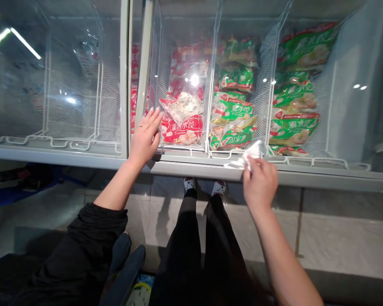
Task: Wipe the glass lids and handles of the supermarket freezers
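My left hand (146, 137) lies flat on the glass lid of the chest freezer, near the lid's frame (144, 59), its fingers stretched out. Pinched in my right hand (261, 182) is a crumpled white tissue (246, 157), at the freezer's front rim (306, 172). Beneath the glass, red bags of frozen dumplings (183, 129) sit in the wire basket just right of my left hand. Green dumpling bags (236, 111) fill the basket beyond my right hand, and more green bags (295, 127) stand in the one to its right.
On the left, another glass lid (73, 85) covers dim wire baskets and reflects ceiling lights. Below the rim is a tiled floor (344, 242), with my feet in white shoes (218, 188) close to the freezer. A blue object (12, 196) stands at the left.
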